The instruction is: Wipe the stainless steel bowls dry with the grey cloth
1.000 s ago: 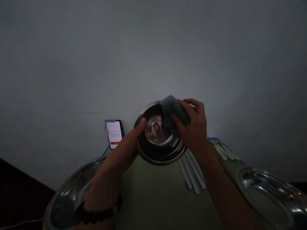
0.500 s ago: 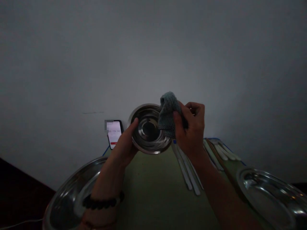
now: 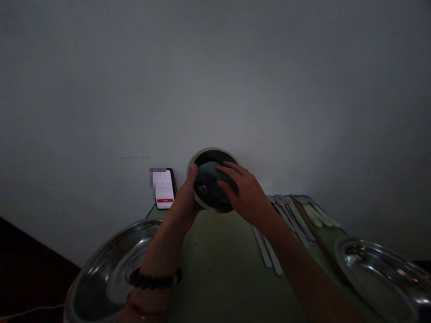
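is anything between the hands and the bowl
Yes, for the right hand: the cloth is inside the bowl, under its fingertips. Nothing visible stands between the left hand and the bowl; its thumb lies at the rim.

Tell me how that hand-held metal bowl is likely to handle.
The bowl is probably stiff: its outline looks evenly round in the left hand. Its smooth-looking metal may be slippery. Set on edge, it could roll, given that circular shape.

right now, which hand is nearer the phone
Left. The left hand grips the bowl just right of the phone; the right hand is farther right, on the cloth inside the bowl.
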Available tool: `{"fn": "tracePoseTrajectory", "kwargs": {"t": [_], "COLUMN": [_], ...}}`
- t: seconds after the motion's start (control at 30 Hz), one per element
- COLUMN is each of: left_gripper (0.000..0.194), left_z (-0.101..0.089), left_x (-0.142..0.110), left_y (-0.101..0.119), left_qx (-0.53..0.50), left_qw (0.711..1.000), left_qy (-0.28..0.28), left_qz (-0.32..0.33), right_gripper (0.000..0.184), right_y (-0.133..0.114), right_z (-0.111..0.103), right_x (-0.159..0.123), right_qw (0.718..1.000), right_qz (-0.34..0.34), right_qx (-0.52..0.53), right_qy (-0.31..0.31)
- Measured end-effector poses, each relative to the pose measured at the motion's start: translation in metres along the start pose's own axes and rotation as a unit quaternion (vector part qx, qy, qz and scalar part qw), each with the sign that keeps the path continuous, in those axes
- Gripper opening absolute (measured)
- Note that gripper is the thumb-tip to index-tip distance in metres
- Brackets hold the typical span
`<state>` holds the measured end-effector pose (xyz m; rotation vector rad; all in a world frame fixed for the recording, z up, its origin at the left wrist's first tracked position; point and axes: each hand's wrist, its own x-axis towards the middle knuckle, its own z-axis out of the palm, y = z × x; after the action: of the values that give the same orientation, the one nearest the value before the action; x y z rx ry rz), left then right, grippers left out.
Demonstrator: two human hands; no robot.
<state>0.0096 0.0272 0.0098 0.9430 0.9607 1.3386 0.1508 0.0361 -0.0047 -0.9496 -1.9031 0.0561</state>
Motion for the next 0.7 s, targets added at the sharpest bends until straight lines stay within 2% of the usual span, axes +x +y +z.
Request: {"fn": "tracePoseTrajectory", "kwargs": {"t": [0.1,0.2,0.3,0.37,0.43,0.5,0.6,0.63,0.7], "left_gripper": [0.063,0.06,0.059,0.059,0.061,0.062,0.06,0.06,0.061], "left_z": [-0.002,-0.006,-0.012,-0.015,-0.017,-0.016,-0.012,-0.011,-0.01], "left_x": [0.002,0.004,0.009,0.012,0.013,0.012,0.008,0.007,0.006], "left_y": [0.0,-0.002,-0.005,-0.008,-0.009,-0.009,-0.005,-0.003,-0.003], "left_qx": [0.006,0.022,0.027,0.031,0.042,0.046,0.037,0.035,0.039], "left_qw": [1.0,1.0,0.999,0.999,0.998,0.997,0.997,0.998,0.998], "left_qy": [-0.002,-0.006,0.014,0.026,0.038,0.057,0.057,0.053,0.049], "left_qz": [0.015,0.017,-0.013,-0.025,-0.025,-0.008,0.023,0.026,0.02], "right_gripper": [0.034,0.02,0.011,0.014,0.022,0.024,0.011,0.007,0.005], "right_y": [0.0,0.008,0.023,0.033,0.041,0.045,0.046,0.046,0.046], "right_z": [-0.004,-0.007,-0.01,-0.013,-0.016,-0.02,-0.023,-0.022,-0.019], "right_x": [-0.001,0.0,0.002,0.003,0.006,0.009,0.015,0.017,0.02], "right_qw": [0.996,0.993,0.997,0.987,0.95,0.881,0.767,0.744,0.719], "right_qz": [0.01,0.037,0.076,0.137,0.209,0.253,0.26,0.26,0.266], "right_qx": [-0.086,-0.111,-0.022,0.083,0.213,0.376,0.572,0.605,0.635], "right_qy": [0.03,0.029,0.0,0.029,0.093,0.135,0.127,0.115,0.098]}}
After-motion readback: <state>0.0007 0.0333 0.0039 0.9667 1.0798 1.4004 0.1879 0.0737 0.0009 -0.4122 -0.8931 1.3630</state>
